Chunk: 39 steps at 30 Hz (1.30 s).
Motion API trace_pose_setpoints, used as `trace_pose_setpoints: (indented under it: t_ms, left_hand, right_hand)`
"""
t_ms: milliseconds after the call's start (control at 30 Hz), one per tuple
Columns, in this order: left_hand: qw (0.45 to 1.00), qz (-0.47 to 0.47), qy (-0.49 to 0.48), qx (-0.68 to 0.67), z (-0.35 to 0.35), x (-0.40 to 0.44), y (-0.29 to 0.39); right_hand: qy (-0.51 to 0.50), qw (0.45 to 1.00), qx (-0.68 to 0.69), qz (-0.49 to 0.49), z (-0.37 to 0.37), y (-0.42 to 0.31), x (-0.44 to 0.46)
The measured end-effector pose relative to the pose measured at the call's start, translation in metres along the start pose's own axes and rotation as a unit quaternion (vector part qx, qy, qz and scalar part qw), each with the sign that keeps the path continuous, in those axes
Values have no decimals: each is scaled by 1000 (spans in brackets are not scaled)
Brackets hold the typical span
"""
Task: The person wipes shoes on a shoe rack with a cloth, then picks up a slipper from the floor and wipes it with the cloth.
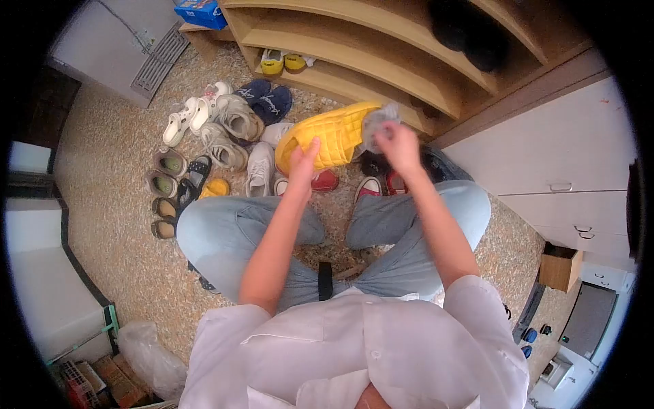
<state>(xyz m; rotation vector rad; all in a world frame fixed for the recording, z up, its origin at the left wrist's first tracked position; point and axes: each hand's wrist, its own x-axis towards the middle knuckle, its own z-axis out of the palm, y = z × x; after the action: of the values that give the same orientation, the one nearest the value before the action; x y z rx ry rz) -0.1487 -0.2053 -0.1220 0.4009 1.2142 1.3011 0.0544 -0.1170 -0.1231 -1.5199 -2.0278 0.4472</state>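
In my left hand point(304, 162) is a yellow slipper point(327, 133) with a quilted-looking strap, held up in front of my knees with the thumb over its near side. My right hand point(399, 146) is closed on a crumpled grey cloth point(379, 125), which lies against the right end of the slipper. Part of that end is hidden behind the cloth. Beneath, a second yellow slipper point(215, 188) shows partly on the floor beside my left knee. Red shoes with white toes point(368, 187) show between my legs, below the held slipper.
A wooden shoe rack point(340, 41) stands ahead, with yellow-and-white shoes point(272, 63) on a low shelf. Left of me on the floor are white clogs point(178, 124), navy slippers point(269, 102), grey sneakers point(225, 146) and black sandals point(197, 174). A white cabinet point(545, 150) is at right.
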Motion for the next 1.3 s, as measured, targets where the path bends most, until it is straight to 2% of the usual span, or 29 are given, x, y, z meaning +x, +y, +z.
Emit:
trace_pose_setpoints:
  t_ms: [33,100,133,167,200,233,300,367,433,500,533,567,667,733,767,800,833,867,900,933,1000,1167,1267,1300]
  left_hand:
    - [1000,22,-1,-3,-1,1,0]
    - [999,45,-1,-4,-2,2,-2]
    - [998,60,4,12,-2,4,-4]
    - [997,76,9,28,-1,6,-7]
    - [997,76,8,28,0,7,-10]
    - [991,113,6,77,1,8,-13]
    - [980,151,1,127,7,6,-17]
    - [960,245,-58,122,13,-1,-21]
    - [951,266,-59,145,11,-2,-22]
    - [960,230,-83,135,8,-4,-22]
    - [960,232,-83,133,6,-4,-22]
    - [956,239,-80,149,3,-3,-23]
    - [947,253,-62,189,0,3,-29]
    - [942,258,-47,211,0,9,-35]
    - [932,269,-37,238,0,12,-38]
    - [922,281,-27,266,2,14,-40]
    - [922,280,-29,266,5,13,-39]
    - [917,311,-19,251,8,10,-36]
    - [910,341,-10,235,9,9,-35]
    - [910,341,-10,235,9,8,-34]
    - [927,295,-44,228,4,2,-33]
    - [927,283,-42,242,0,3,-38]
    - [921,279,-43,268,-4,3,-38]
    - [913,279,-43,294,-5,3,-37]
  right_hand:
    - [57,997,-16,43,-5,8,5]
    - [148,979,99,96,-21,10,12]
    - [140,964,191,118,-30,-2,13]
    - [141,964,191,118,-32,-17,10]
    - [124,963,234,53,-31,-33,3]
    - [108,955,275,-12,-27,-48,-3]
    - [31,970,164,-178,-17,-69,-13]
    - [53,974,121,-186,-2,-72,-12]
    - [73,975,78,-194,6,-68,-9]
    - [49,999,0,-23,9,-58,-2]
    - [91,995,-15,-23,9,-42,5]
    - [84,995,-29,34,9,-26,12]
    - [138,990,-17,38,-11,-17,21]
    - [166,974,145,53,-18,-32,20]
    - [147,975,167,5,-11,-42,15]
    - [76,984,162,-3,-15,-68,4]
    - [105,972,154,-145,3,-76,-4]
    - [91,964,119,-221,8,-90,-10]
    - [92,964,119,-219,9,-89,-10]
    - [89,974,112,-173,11,-88,-9]
    - [91,985,109,-102,18,-79,-2]
    - [117,988,78,-72,18,-42,3]
    - [99,995,-33,-2,18,-6,8]
    - [100,991,-81,48,17,8,9]
